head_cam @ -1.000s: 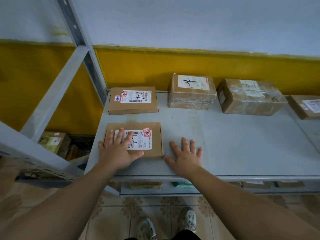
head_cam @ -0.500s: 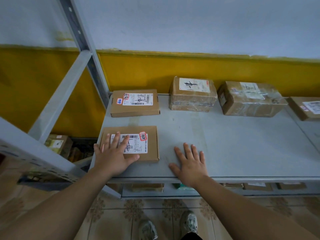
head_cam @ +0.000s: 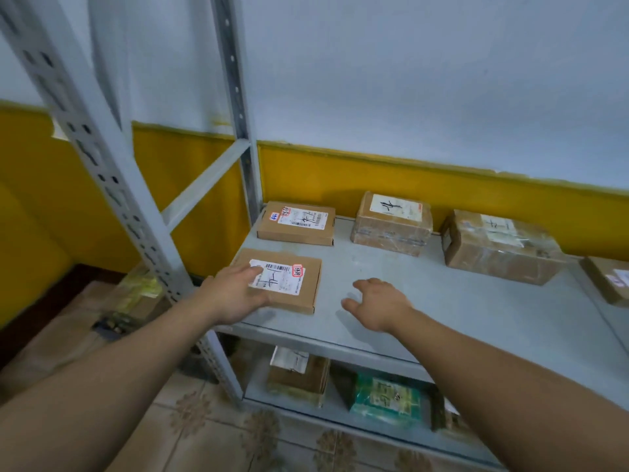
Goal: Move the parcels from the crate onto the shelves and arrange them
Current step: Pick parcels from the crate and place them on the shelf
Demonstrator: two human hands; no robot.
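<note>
The left hand (head_cam: pixel 235 294) lies flat on the left end of the front parcel (head_cam: pixel 289 281), fingers (head_cam: pixel 253 272) straight and pressing. The right hand (head_cam: pixel 381 304) hangs just to that parcel's right over bare shelf (head_cam: pixel 425 301), its fingers loosely curled and holding nothing. The parcel's long axis runs along the shelf's front edge, so the left hand looks best placed to square it. Counting from it, one flat parcel (head_cam: pixel 296 223) lies behind, two taped parcels (head_cam: pixel 391 223) (head_cam: pixel 500 247) lie behind and to its right, a fifth (head_cam: pixel 609 281) is cut off far right, and a brown parcel (head_cam: pixel 299 376) and a green parcel (head_cam: pixel 384 400) lie below.
</note>
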